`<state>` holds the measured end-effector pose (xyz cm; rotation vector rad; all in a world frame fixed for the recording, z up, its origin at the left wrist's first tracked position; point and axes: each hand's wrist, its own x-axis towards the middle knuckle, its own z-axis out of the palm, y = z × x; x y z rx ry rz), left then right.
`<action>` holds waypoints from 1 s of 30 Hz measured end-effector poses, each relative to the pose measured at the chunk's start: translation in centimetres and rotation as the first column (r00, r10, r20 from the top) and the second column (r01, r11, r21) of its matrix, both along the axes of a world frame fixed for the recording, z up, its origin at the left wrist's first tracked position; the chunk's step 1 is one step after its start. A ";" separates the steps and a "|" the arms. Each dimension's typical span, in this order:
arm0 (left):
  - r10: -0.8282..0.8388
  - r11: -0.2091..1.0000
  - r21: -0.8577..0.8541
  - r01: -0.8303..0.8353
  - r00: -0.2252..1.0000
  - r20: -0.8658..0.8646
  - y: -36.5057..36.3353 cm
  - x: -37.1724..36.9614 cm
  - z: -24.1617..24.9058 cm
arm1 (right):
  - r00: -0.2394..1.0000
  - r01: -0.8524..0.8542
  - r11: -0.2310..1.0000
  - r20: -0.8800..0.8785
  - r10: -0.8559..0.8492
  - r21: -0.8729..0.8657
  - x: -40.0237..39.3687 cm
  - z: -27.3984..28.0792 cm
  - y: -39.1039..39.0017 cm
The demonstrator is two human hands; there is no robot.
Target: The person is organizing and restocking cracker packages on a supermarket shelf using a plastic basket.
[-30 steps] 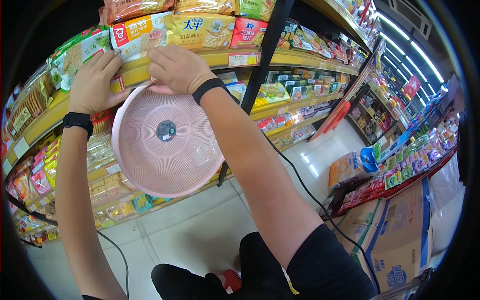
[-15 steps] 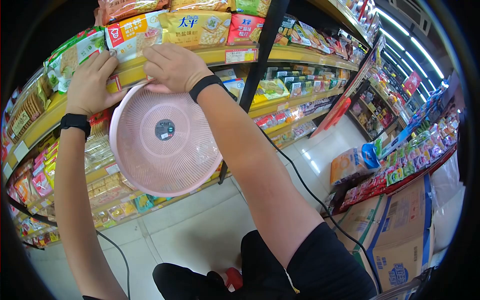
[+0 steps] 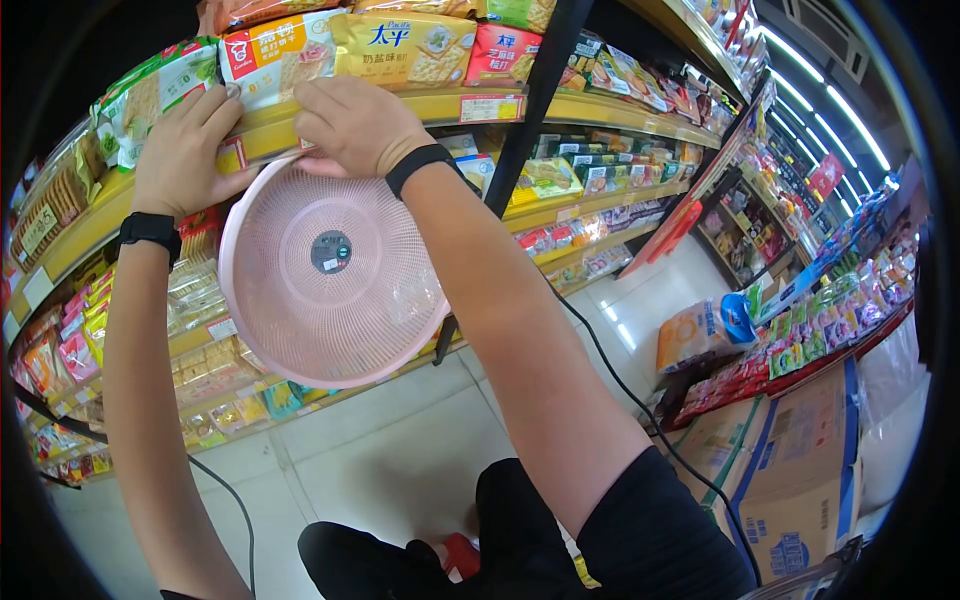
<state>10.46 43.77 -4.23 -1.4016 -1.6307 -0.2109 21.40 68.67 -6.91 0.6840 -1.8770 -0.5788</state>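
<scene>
Grocery shop, judging by pkgd crackers (image 3: 403,52), price tags (image 3: 491,107) & shelves (image 3: 268,136).

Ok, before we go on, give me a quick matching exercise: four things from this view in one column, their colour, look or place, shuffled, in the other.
Things:
1. Basket
2. Left hand
3. Boxes
4. Floor

Colour, look or place:
A. Brown, at the lower right of the picture
B. Pale and tiled
C. Pink and round
D. At the yellow shelf edge

Pairs: 1-C, 2-D, 3-A, 4-B
</scene>
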 end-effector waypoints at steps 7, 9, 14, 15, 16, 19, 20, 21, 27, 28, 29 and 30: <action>0.001 1.000 -0.011 -0.001 1.000 0.008 0.0 0.1 0.1 | 1.000 -0.014 1.000 -0.021 0.014 -0.008 0.0 0.0 0.0; 0.008 1.000 -0.018 -0.008 1.000 0.008 -0.1 0.2 0.2 | 0.999 -0.028 1.000 -0.026 0.028 -0.007 -0.1 0.0 0.0; -0.021 1.000 -0.004 0.021 1.000 -0.012 0.0 0.1 0.2 | 0.998 -0.045 0.999 -0.032 0.045 -0.003 -0.2 0.2 0.0; -0.038 0.999 0.014 0.039 0.999 -0.028 0.1 0.0 0.1 | 0.998 -0.048 0.999 -0.034 0.047 -0.002 -0.2 0.2 0.0; -0.056 0.998 0.033 0.057 0.998 -0.043 0.1 -0.1 0.0 | 0.998 -0.046 0.999 -0.031 0.046 -0.005 -0.2 0.1 0.0; -0.011 1.000 -0.009 0.011 1.000 -0.002 0.1 -0.1 0.1 | 0.998 -0.051 0.999 -0.040 0.051 -0.006 -0.1 0.1 0.0; -0.010 1.000 -0.010 0.010 1.000 -0.003 0.1 -0.1 0.1 | 0.997 -0.061 0.998 -0.055 0.061 0.001 -0.1 0.1 0.0; -0.028 1.000 0.005 0.028 0.999 -0.019 0.1 -0.1 0.0 | 0.997 -0.061 0.998 -0.056 0.061 0.002 -0.1 0.2 0.0; -0.013 1.000 0.000 0.013 1.000 -0.019 0.1 0.1 0.2 | 0.999 -0.027 1.000 -0.033 0.027 -0.008 0.0 0.0 0.0; -0.008 1.000 -0.007 0.008 1.000 -0.013 0.1 0.1 0.2 | 0.999 -0.020 1.000 -0.026 0.020 -0.008 0.0 0.1 0.0; -0.009 1.000 -0.007 0.009 1.000 -0.013 0.1 0.1 0.2 | 1.000 -0.011 1.000 -0.018 0.011 -0.008 0.1 0.1 0.0; -0.006 1.000 -0.004 0.006 1.000 -0.014 0.1 0.0 0.2 | 1.000 -0.010 1.000 -0.017 0.010 -0.009 0.1 0.0 0.0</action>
